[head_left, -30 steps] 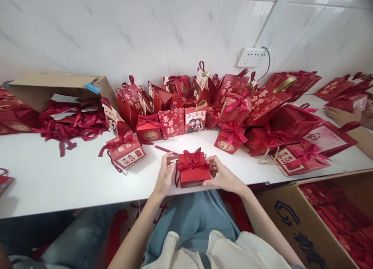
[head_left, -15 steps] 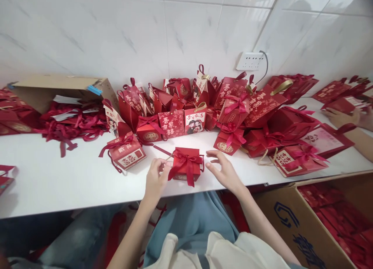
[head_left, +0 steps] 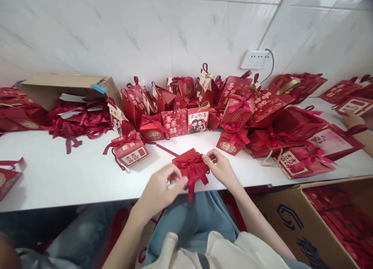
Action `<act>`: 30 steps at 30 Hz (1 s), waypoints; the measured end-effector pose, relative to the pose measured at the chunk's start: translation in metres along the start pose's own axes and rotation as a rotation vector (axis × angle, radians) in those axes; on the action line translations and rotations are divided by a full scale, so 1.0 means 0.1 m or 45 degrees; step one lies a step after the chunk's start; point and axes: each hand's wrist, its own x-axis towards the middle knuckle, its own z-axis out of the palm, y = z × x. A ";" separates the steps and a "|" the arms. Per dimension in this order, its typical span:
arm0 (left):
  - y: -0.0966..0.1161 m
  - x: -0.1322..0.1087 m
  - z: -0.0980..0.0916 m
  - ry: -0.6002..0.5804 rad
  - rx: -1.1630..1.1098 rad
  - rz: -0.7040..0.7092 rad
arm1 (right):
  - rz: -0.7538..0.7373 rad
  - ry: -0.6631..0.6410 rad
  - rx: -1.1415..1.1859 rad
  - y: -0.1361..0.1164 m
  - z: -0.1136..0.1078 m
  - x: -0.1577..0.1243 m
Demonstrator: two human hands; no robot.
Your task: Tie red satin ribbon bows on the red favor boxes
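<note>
A red gift box (head_left: 181, 159) with a dark red ribbon bow (head_left: 193, 169) on top sits at the table's front edge, turned at an angle. My right hand (head_left: 222, 169) pinches at the bow's right loop by the box's far right corner. At the front left of the box is my left hand (head_left: 161, 189), thumb and forefinger curled together in a ring; it is slightly blurred, and anything between the tips cannot be made out. A flat ribbon strip (head_left: 167, 149) runs over the table behind the box.
Finished-looking red boxes (head_left: 174, 123) crowd the wall side. Left, a cardboard box (head_left: 68, 80) stands behind a ribbon pile (head_left: 78, 123). Another box (head_left: 131, 150) with a bow lies nearby. Below right is an open carton (head_left: 287, 218) of red packs. Another person's hand (head_left: 351, 119) works far right.
The gift box has turned and shifted slightly right and toward me. My right hand has closed in on the bow; my left has come round to the front left. The view has shifted a little.
</note>
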 end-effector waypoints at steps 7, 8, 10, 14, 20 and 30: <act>-0.30 0.31 0.13 0.236 -0.057 -0.119 | -1.084 -0.225 -0.610 -0.27 0.03 -0.42; -0.32 0.32 0.15 0.226 -0.065 -0.096 | -1.161 -0.268 -0.690 -0.25 0.05 -0.45; -0.34 0.34 0.20 0.226 -0.059 -0.045 | -1.191 -0.231 -0.775 -0.16 0.08 -0.47; -0.32 0.42 0.26 0.206 -0.110 0.044 | -1.180 -0.082 -0.671 0.10 0.09 -0.46; -0.23 0.42 0.30 0.244 -0.110 0.007 | -1.223 -0.210 -0.560 0.05 -0.03 -0.55; -0.16 0.38 0.32 0.219 -0.232 -0.196 | 0.093 0.035 -0.155 0.00 -0.22 -0.17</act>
